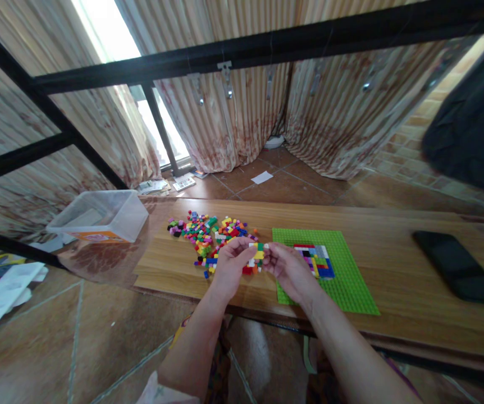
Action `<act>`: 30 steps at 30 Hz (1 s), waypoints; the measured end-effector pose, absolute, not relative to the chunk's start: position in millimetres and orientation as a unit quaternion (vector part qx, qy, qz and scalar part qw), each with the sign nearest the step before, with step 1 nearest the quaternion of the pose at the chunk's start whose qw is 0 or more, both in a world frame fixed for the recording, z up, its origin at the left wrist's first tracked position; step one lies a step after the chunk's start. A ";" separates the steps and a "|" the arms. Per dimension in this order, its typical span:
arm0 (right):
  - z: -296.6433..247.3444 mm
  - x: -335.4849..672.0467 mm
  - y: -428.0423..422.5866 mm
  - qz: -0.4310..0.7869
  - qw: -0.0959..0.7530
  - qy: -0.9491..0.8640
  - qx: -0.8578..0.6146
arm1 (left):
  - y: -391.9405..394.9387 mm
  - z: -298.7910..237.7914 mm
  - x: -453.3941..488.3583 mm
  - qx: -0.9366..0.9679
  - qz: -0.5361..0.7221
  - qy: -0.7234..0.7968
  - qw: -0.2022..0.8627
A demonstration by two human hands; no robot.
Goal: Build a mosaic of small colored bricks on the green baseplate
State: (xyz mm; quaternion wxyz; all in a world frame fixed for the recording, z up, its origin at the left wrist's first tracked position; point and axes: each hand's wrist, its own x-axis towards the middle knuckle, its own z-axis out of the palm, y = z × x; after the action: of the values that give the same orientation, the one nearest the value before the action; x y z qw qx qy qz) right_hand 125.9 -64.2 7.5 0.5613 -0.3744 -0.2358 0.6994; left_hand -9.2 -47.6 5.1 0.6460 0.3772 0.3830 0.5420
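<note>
My left hand (234, 261) pinches a small cluster of toy building bricks (259, 253), with yellow, green and white parts showing. My right hand (289, 268) meets it from the other side, its fingertips closed at a white brick on the cluster's right end. Both hands are above the wooden board, between a loose heap of mixed coloured bricks (202, 229) on the left and a green studded baseplate (354, 286) on the right. A flat multicoloured brick build (325, 264) sits on the baseplate, partly hidden by my right hand.
A clear plastic bin (99, 216) with an orange label stands left of the heap. A black phone (463, 269) lies at the board's right side. Dark metal bars (242, 53) cross in front of the curtains. White packaging (4, 294) is on the tiled floor at left.
</note>
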 end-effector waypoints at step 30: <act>10.4 121.9 -68.6 0.717 0.535 -0.279 -0.349 | -50.3 12.8 -12.7 0.265 0.510 0.352 0.739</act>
State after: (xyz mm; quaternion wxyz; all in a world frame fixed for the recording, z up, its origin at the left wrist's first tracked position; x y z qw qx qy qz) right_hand 121.9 -68.6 10.4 0.5353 -0.3491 -0.2789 0.7168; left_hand -12.7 -50.3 12.8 0.7388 0.2652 0.3519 0.5100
